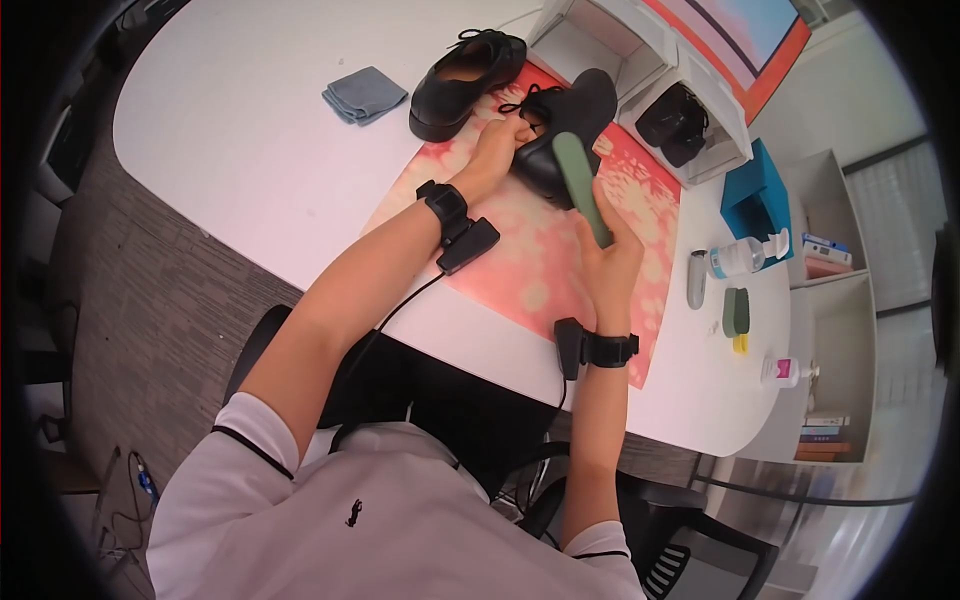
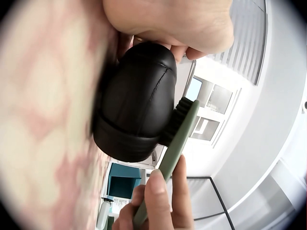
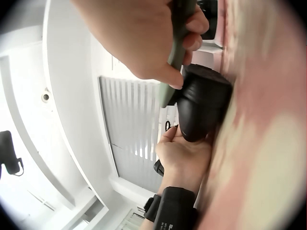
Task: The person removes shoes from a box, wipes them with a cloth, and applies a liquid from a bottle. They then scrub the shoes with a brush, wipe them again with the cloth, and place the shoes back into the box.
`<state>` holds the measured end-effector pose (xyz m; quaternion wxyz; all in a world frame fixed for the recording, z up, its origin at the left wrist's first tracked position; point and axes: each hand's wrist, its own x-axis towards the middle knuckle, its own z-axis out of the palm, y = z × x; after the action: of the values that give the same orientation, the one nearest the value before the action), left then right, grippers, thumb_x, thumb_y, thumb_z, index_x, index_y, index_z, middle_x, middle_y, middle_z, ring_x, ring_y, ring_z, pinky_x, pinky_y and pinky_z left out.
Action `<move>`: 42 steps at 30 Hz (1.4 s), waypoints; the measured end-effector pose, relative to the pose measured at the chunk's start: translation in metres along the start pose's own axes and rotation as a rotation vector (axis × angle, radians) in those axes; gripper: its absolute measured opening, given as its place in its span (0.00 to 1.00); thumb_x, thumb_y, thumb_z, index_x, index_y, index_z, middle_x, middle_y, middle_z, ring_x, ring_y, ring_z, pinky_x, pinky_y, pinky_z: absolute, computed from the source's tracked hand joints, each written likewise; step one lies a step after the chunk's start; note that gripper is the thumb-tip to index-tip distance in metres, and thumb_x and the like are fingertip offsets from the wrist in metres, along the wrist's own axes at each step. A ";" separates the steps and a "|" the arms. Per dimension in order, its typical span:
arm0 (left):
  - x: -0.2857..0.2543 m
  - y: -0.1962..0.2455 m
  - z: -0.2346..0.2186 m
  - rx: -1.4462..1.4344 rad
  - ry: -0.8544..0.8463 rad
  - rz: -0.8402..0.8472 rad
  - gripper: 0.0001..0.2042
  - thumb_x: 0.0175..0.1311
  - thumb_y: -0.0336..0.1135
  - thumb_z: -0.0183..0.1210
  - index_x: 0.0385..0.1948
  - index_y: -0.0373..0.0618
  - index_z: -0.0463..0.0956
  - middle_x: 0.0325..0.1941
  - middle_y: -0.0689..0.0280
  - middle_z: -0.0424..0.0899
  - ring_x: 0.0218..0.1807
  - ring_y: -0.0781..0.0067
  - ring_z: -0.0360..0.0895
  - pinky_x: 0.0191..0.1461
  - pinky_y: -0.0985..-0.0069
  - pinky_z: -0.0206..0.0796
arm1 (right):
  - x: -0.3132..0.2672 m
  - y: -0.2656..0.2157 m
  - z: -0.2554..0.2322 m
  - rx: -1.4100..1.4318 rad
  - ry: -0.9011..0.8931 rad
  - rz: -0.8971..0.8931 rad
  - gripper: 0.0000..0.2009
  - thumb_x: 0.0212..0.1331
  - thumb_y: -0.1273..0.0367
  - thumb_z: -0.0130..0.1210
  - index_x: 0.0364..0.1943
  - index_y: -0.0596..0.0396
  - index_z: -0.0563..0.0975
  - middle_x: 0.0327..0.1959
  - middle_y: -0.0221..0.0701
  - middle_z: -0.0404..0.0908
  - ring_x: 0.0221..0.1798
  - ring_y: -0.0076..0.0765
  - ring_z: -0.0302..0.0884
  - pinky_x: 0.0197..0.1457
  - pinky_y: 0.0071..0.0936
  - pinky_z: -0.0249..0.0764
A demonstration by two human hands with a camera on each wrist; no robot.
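A black lace-up shoe (image 1: 541,170) is held over the patterned mat, and my left hand (image 1: 494,153) grips it near the laces and opening. Some of those fingers are hidden behind the shoe in the left wrist view. My right hand (image 1: 612,258) holds a green-handled brush (image 1: 577,178), thumb along the handle. In the left wrist view the dark bristles (image 2: 178,120) meet the side of the shoe (image 2: 136,96). The matching black shoe (image 1: 440,112) stands on the table to the left of my left hand.
A folded grey cloth (image 1: 363,95) lies at the left. White boxes (image 1: 620,55) stand behind the mat (image 1: 480,265), one with a black object (image 1: 673,125) in it. At right are a teal bin (image 1: 757,195), a pump bottle (image 1: 737,257) and a green sponge-like block (image 1: 736,311).
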<state>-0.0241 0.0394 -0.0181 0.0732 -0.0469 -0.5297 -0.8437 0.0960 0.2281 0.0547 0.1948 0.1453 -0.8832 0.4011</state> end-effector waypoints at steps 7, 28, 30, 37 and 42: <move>-0.003 0.007 0.000 0.006 -0.021 -0.037 0.21 0.65 0.42 0.44 0.23 0.33 0.77 0.27 0.63 0.82 0.31 0.77 0.72 0.41 0.77 0.62 | -0.009 -0.014 -0.018 -0.111 -0.293 -0.038 0.26 0.53 0.73 0.64 0.59 0.39 0.79 0.33 0.36 0.83 0.31 0.39 0.76 0.39 0.30 0.73; -0.004 0.006 -0.001 -0.029 -0.016 -0.074 0.21 0.67 0.43 0.46 0.27 0.32 0.80 0.32 0.62 0.85 0.34 0.77 0.76 0.44 0.78 0.64 | -0.008 -0.019 -0.017 -0.389 -0.216 -0.196 0.26 0.51 0.72 0.64 0.57 0.31 0.81 0.25 0.30 0.73 0.27 0.36 0.74 0.31 0.33 0.70; -0.003 0.004 -0.001 -0.009 -0.002 -0.044 0.21 0.67 0.43 0.45 0.27 0.32 0.79 0.31 0.62 0.85 0.33 0.77 0.75 0.43 0.78 0.64 | -0.007 -0.014 -0.025 -0.357 -0.274 -0.186 0.26 0.50 0.72 0.64 0.57 0.32 0.81 0.25 0.30 0.73 0.28 0.36 0.74 0.31 0.33 0.70; -0.005 0.009 0.001 -0.018 -0.022 -0.059 0.22 0.68 0.43 0.44 0.25 0.32 0.79 0.29 0.63 0.84 0.31 0.77 0.74 0.40 0.78 0.63 | -0.002 -0.009 -0.012 -0.242 -0.095 -0.298 0.24 0.50 0.72 0.65 0.55 0.33 0.82 0.27 0.28 0.77 0.27 0.34 0.75 0.31 0.30 0.71; -0.008 0.012 0.001 -0.021 -0.048 -0.078 0.22 0.68 0.43 0.44 0.26 0.33 0.79 0.29 0.62 0.85 0.31 0.77 0.75 0.40 0.78 0.64 | -0.004 0.004 -0.009 -0.262 -0.144 -0.294 0.24 0.50 0.71 0.66 0.54 0.32 0.83 0.27 0.26 0.77 0.26 0.33 0.74 0.30 0.29 0.70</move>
<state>-0.0142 0.0357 -0.0087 0.0269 -0.0473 -0.5236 -0.8502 0.0995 0.2382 0.0557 0.2049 0.2745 -0.9087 0.2387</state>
